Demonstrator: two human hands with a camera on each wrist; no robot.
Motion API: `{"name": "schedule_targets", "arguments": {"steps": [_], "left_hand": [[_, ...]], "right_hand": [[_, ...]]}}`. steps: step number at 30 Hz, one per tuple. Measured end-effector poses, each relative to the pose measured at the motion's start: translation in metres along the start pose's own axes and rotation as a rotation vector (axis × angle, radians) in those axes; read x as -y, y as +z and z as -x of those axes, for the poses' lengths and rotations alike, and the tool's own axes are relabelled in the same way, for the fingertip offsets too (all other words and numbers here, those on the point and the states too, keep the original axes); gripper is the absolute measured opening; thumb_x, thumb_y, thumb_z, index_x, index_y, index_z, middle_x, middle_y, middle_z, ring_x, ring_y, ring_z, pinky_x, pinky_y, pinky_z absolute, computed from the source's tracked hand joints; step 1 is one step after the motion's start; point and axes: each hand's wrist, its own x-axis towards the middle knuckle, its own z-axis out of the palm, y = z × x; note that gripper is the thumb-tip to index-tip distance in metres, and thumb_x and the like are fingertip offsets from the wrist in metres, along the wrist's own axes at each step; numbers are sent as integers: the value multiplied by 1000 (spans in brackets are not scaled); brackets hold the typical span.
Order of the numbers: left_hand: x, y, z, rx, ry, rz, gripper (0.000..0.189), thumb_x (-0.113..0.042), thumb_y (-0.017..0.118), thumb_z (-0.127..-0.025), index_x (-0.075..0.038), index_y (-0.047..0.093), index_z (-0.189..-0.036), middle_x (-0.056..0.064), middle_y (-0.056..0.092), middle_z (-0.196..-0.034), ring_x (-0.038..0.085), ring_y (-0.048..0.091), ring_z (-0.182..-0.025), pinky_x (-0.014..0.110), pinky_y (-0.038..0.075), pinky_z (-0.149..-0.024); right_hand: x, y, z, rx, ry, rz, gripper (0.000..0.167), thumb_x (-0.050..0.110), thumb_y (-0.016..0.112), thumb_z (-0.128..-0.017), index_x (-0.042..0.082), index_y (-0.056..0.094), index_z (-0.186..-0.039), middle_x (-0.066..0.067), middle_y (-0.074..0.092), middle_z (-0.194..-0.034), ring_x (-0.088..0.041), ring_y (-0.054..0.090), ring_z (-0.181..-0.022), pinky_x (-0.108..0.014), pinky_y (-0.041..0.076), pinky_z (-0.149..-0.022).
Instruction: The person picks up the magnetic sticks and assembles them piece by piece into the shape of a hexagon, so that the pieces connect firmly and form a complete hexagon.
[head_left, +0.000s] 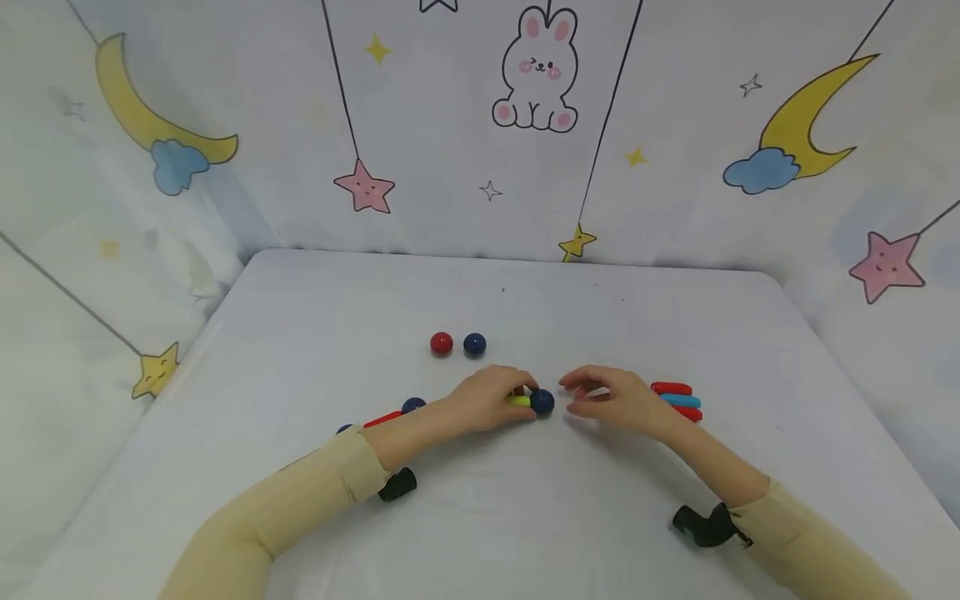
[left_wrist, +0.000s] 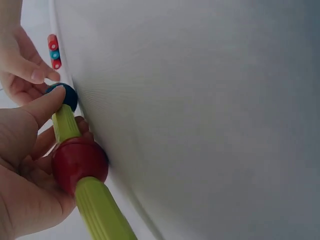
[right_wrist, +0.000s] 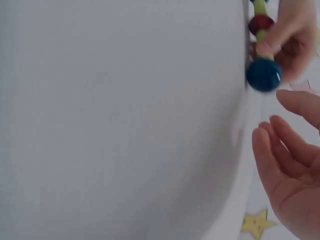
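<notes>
My left hand (head_left: 495, 400) grips a joined piece of balls and ridged yellow-green rods just over the white table. A dark blue ball (head_left: 542, 402) forms its right end, with my thumb and fingers about it and the short yellow-green rod (left_wrist: 65, 125). In the left wrist view, a dark red ball (left_wrist: 80, 165) joins that rod to a second yellow-green rod (left_wrist: 102, 207). The right wrist view shows more blue at the far end, cut off. My right hand (head_left: 618, 402) holds nothing; its fingers are spread and loosely bent, a small gap from the blue ball.
Behind the hands lie a loose red ball (head_left: 441, 343) and a blue ball (head_left: 475, 345). Red rods (head_left: 671, 388) and a light blue rod (head_left: 681, 401) lie beside my right wrist. A red rod (head_left: 382, 419) and blue balls (head_left: 413, 405) are partly hidden by my left forearm.
</notes>
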Motion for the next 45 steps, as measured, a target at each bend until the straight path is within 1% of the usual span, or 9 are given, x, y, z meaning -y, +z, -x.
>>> {"name": "schedule_targets", "arguments": {"steps": [4,6,11,15,18,22,30,40,45], "left_hand": [[5,-1,4,2,-9,20,35,-25,70,-91,-10,65,-123,2,66,-103,14,56,-91,23,45,-78],[8,-2,8,3,-15,28,35,-25,70,-92,-11,65,-123,3,66,-105,15,56,-92,24,46,-79],[13,-5,15,5,-34,42,35,-25,70,-92,-12,64,-124,2,65,-105,15,56,-94,26,46,-81],[16,-6,19,11,-41,53,36,-24,70,-91,-12,64,-124,2,65,-106,15,56,-95,26,46,-82],[16,-8,20,17,-33,64,36,-24,71,-91,-11,64,-124,2,65,-107,15,56,-95,26,46,-83],[17,-9,22,21,-14,78,35,-22,71,-91,-11,65,-123,2,65,-107,15,56,-95,26,47,-83],[19,-10,24,14,14,99,34,-20,71,-90,-9,65,-122,4,66,-106,16,57,-95,26,47,-83],[17,-10,25,12,16,115,34,-19,71,-90,-8,65,-122,3,65,-104,16,56,-94,26,47,-82],[17,-11,26,9,22,111,34,-19,71,-90,-8,65,-122,4,65,-104,16,56,-93,25,47,-81]], "right_hand": [[-13,-29,16,-131,9,117,24,15,68,-93,8,67,-116,-6,67,-111,-23,60,-101,-36,53,-86],[-22,-45,26,-175,40,171,24,17,66,-94,7,67,-115,-9,66,-113,-27,61,-103,-41,53,-86],[-42,-74,45,-171,171,230,32,26,65,-95,5,65,-119,-21,59,-120,-41,57,-107,-51,53,-82],[-52,-82,52,-154,236,242,33,29,64,-95,6,66,-118,-20,60,-116,-40,53,-107,-43,52,-76],[-57,-82,52,-138,257,246,32,31,64,-95,7,67,-117,-16,63,-111,-37,52,-107,-38,48,-74],[-63,-80,51,-127,261,238,33,29,66,-94,4,67,-116,-17,64,-110,-37,53,-104,-35,48,-71],[-65,-73,42,-153,251,243,35,27,69,-91,3,65,-117,-17,65,-109,-33,56,-100,-33,48,-72],[-54,-56,29,-167,214,233,32,25,72,-89,6,66,-115,-11,66,-104,-28,58,-95,-33,47,-70],[-40,-41,22,-159,164,154,28,21,73,-88,8,67,-113,-8,65,-101,-26,61,-89,-33,50,-64]]}}
